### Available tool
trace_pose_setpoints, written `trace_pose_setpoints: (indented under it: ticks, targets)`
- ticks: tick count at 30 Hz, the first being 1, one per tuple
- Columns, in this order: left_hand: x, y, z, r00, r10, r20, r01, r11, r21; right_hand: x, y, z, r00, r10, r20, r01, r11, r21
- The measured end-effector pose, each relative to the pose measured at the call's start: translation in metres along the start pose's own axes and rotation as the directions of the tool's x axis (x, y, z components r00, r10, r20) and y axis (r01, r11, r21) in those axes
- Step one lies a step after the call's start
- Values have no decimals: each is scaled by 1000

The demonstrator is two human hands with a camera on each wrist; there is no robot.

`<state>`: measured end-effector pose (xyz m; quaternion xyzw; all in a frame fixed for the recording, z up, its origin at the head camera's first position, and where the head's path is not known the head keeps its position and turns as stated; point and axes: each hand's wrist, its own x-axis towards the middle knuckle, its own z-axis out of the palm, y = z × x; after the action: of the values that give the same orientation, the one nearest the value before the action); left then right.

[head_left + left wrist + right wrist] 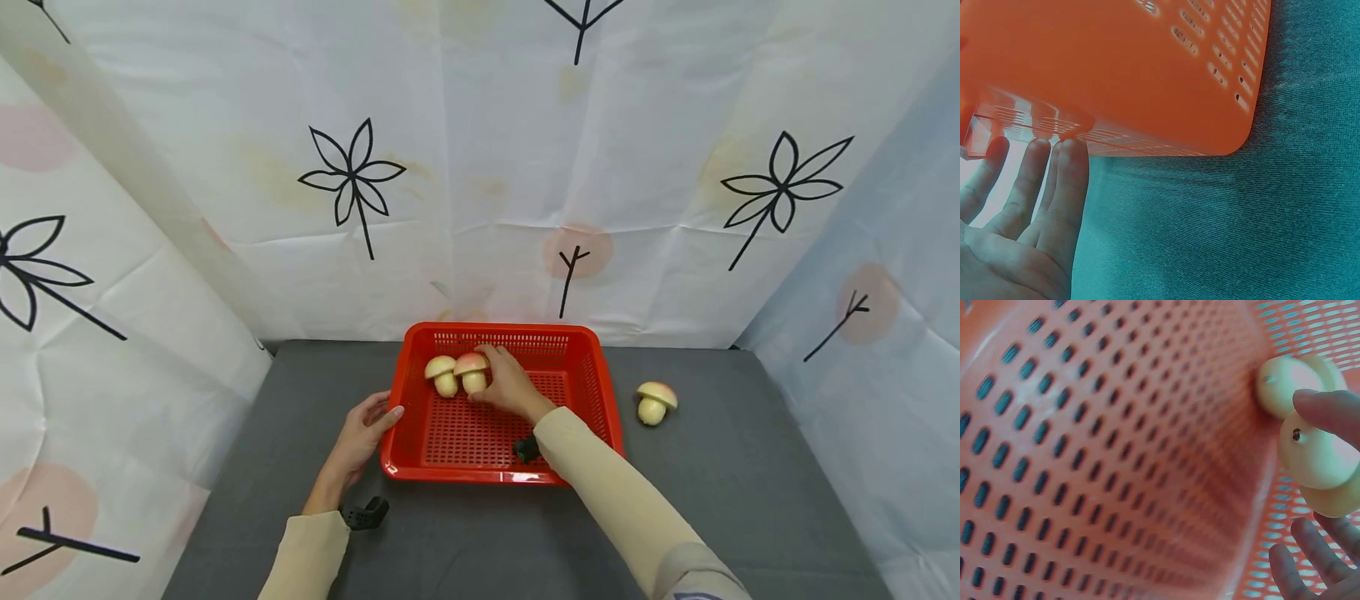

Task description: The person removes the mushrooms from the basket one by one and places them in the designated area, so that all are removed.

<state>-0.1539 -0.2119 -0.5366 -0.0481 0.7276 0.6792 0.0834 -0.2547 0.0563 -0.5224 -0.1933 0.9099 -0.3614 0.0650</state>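
A red plastic basket (502,477) with perforated walls stands on the table. My left hand (363,437) holds its left rim, thumb over the edge; in the left wrist view the fingers (1069,187) rest against the outer wall. Inside the basket my right hand (513,385) grips a toy mushroom (472,372) with a pinkish cap, thumb on its pale stem in the right wrist view. Right beside it, on the left, is a second mushroom (442,375) with a cream cap. Part of the gripped cap is hidden by the fingers.
A third mushroom (655,402) stands on the grey tabletop (720,492) to the right of the basket. White patterned cloth (480,167) hangs behind the table and along both sides.
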Motion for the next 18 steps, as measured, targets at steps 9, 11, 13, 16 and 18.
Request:
trace_pose_setpoints:
  ticks: [9,11,13,16,18]
  targets:
    - [0,-1,-1,1000,-4,5,4,1000,-8,-12,-26,-28,994,-78,-73,86,990,113]
    - [0,-1,-1,1000,-4,3,4,1000,-6,-17,-29,-34,992,-82,-92,94,986,135]
    - [0,-1,-1,1000,-3,5,3,1000,-3,-23,-31,-41,990,-84,-114,101,983,153]
    - [0,-1,0,1000,0,7,0,1000,-1,-32,-31,-52,986,-81,-143,105,980,169]
    - [0,-1,-1,1000,0,8,0,1000,-2,-38,-30,-60,983,-87,-160,115,978,175]
